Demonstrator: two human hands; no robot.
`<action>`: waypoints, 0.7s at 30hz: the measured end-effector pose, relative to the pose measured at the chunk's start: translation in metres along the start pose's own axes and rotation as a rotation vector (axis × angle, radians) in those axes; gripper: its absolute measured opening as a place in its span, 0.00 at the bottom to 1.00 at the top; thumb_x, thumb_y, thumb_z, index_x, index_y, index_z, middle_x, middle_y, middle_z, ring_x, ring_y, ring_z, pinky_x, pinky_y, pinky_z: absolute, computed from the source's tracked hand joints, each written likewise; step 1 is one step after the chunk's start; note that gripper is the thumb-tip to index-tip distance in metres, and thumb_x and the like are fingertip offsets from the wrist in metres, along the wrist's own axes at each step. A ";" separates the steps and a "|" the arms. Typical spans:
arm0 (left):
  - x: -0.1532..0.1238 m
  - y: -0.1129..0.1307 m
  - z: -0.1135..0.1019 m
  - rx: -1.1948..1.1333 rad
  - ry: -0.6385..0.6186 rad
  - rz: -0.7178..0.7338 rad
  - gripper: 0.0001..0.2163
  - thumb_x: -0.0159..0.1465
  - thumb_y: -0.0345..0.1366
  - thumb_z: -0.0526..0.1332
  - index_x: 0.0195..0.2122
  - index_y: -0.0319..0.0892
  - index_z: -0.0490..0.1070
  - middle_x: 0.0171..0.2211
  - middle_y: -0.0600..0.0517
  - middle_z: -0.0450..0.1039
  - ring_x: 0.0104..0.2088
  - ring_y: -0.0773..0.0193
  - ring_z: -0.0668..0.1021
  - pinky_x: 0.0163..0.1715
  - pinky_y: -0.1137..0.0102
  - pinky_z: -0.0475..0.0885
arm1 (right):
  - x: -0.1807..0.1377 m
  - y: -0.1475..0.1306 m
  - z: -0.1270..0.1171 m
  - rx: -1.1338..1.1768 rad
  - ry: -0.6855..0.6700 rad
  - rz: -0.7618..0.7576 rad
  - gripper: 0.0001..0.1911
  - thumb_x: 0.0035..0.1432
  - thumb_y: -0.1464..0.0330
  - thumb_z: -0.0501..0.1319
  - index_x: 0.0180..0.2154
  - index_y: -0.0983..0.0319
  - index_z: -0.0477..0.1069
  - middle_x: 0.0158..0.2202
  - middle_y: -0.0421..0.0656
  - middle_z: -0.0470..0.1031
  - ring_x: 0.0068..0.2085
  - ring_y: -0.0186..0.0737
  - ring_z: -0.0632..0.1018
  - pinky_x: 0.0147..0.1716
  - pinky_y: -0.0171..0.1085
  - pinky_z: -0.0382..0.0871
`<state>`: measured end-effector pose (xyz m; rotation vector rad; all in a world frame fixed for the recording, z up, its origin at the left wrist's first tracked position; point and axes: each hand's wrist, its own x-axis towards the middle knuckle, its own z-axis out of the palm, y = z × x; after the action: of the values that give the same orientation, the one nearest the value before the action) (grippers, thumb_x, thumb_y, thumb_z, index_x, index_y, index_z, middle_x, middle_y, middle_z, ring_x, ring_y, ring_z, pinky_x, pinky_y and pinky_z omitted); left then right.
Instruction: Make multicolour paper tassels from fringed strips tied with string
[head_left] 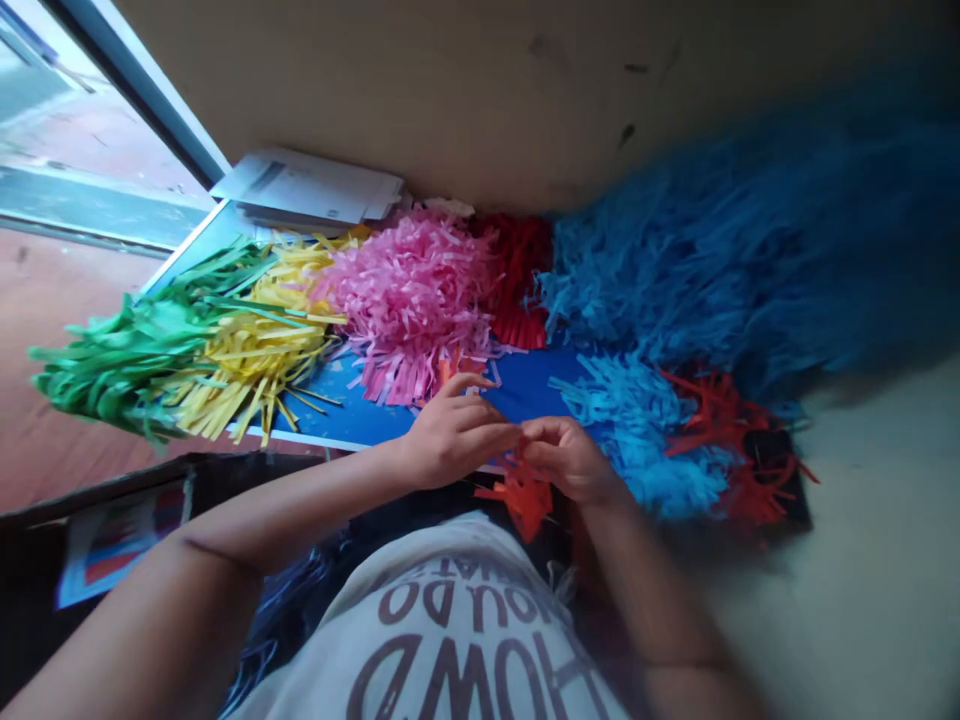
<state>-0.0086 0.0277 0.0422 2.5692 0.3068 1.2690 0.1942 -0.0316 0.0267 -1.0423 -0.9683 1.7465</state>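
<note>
My left hand [454,432] and my right hand [564,458] meet at the middle of the view, fingertips touching, just above my white printed shirt [450,620]. Both are closed narrowly on a small bundle of orange-red fringed paper [525,497]: the left pinches it from the side with thumb and fingers drawn together, the right curls over its top, and the cut strips hang below the knuckles (the exact pinch point is hidden behind the fingers). The bundle sits at the near edge of a blue board [525,385], directly in front of me.

Beyond the hands, heaps of fringed paper lie in a row on the board: green fringe [127,355] farthest to the left and overhanging the edge, yellow fringe [259,345] beside it, pink fringe [412,290] in the middle, dark red fringe [521,280] touching the pink. A large blue fringe heap [735,240] fills the right side against the beige wall [487,90], with loose red strips [720,420] lying on its near part. White sheets of paper [307,188] rest at the far corner.
</note>
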 end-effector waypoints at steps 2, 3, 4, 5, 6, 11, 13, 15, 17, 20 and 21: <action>-0.006 0.005 0.006 -0.099 0.063 -0.166 0.03 0.68 0.32 0.63 0.42 0.42 0.75 0.34 0.51 0.82 0.34 0.67 0.81 0.53 0.63 0.73 | 0.000 0.011 0.011 0.119 0.099 -0.071 0.15 0.42 0.58 0.78 0.24 0.59 0.77 0.25 0.36 0.72 0.24 0.29 0.69 0.23 0.30 0.62; -0.008 0.008 0.009 -0.149 0.094 -0.256 0.03 0.68 0.32 0.63 0.41 0.42 0.76 0.34 0.50 0.82 0.34 0.67 0.82 0.50 0.65 0.74 | -0.001 0.015 0.017 0.153 0.150 -0.105 0.14 0.43 0.59 0.77 0.24 0.59 0.77 0.25 0.36 0.72 0.23 0.28 0.68 0.21 0.30 0.61; -0.010 0.012 0.013 -0.189 0.129 -0.337 0.03 0.68 0.32 0.63 0.40 0.42 0.77 0.35 0.49 0.81 0.35 0.66 0.82 0.46 0.67 0.76 | -0.001 0.019 0.022 0.170 0.210 -0.140 0.14 0.43 0.60 0.77 0.24 0.59 0.77 0.26 0.35 0.71 0.21 0.26 0.66 0.20 0.29 0.59; -0.011 0.015 0.015 -0.216 0.170 -0.412 0.04 0.67 0.32 0.63 0.39 0.41 0.77 0.34 0.48 0.81 0.35 0.66 0.82 0.42 0.70 0.77 | -0.001 0.023 0.027 0.176 0.275 -0.172 0.13 0.44 0.60 0.77 0.24 0.59 0.76 0.26 0.35 0.71 0.21 0.26 0.66 0.19 0.28 0.59; -0.012 0.017 0.018 -0.232 0.208 -0.478 0.04 0.67 0.33 0.63 0.38 0.41 0.78 0.34 0.48 0.81 0.34 0.66 0.82 0.37 0.72 0.77 | 0.000 0.026 0.030 0.178 0.337 -0.199 0.13 0.45 0.61 0.76 0.26 0.58 0.76 0.27 0.35 0.72 0.21 0.26 0.66 0.19 0.28 0.60; -0.012 0.023 0.029 -0.339 0.277 -0.603 0.06 0.67 0.32 0.63 0.38 0.40 0.80 0.32 0.48 0.80 0.32 0.67 0.81 0.34 0.74 0.76 | 0.011 0.030 0.032 0.213 0.417 -0.259 0.13 0.45 0.61 0.76 0.31 0.57 0.77 0.29 0.35 0.72 0.21 0.25 0.66 0.20 0.28 0.62; -0.013 0.021 0.034 -0.357 0.267 -0.569 0.07 0.67 0.32 0.62 0.42 0.40 0.80 0.35 0.46 0.81 0.36 0.64 0.82 0.38 0.72 0.77 | 0.014 0.029 0.032 0.201 0.422 -0.325 0.11 0.47 0.62 0.75 0.28 0.58 0.76 0.29 0.34 0.69 0.21 0.24 0.65 0.22 0.28 0.62; -0.015 0.017 0.039 -0.316 0.272 -0.520 0.07 0.67 0.32 0.63 0.44 0.41 0.79 0.36 0.46 0.81 0.38 0.63 0.82 0.41 0.69 0.77 | 0.015 0.031 0.036 0.164 0.461 -0.397 0.09 0.50 0.64 0.73 0.26 0.58 0.75 0.28 0.34 0.68 0.24 0.26 0.67 0.25 0.29 0.63; -0.015 0.012 0.043 -0.245 0.297 -0.483 0.07 0.65 0.30 0.64 0.44 0.42 0.79 0.36 0.47 0.81 0.37 0.63 0.81 0.41 0.69 0.76 | 0.015 0.035 0.038 0.086 0.512 -0.468 0.08 0.53 0.65 0.71 0.27 0.58 0.74 0.28 0.35 0.67 0.27 0.30 0.68 0.28 0.31 0.64; -0.014 0.004 0.041 -0.265 0.300 -0.528 0.05 0.65 0.29 0.63 0.40 0.42 0.78 0.35 0.48 0.80 0.37 0.63 0.81 0.43 0.68 0.75 | 0.022 0.036 0.021 -0.138 0.548 -0.538 0.09 0.58 0.63 0.67 0.27 0.59 0.73 0.29 0.37 0.69 0.31 0.34 0.71 0.33 0.34 0.67; -0.013 0.002 0.038 -0.332 0.291 -0.597 0.04 0.66 0.31 0.62 0.38 0.41 0.77 0.35 0.47 0.80 0.38 0.63 0.81 0.43 0.68 0.75 | 0.028 0.033 0.006 -0.252 0.572 -0.524 0.11 0.60 0.62 0.64 0.28 0.59 0.73 0.29 0.38 0.71 0.30 0.35 0.72 0.33 0.35 0.67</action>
<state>0.0141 0.0168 0.0105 1.8160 0.7775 1.3097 0.1717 -0.0174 -0.0080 -1.2178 -0.9821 0.8457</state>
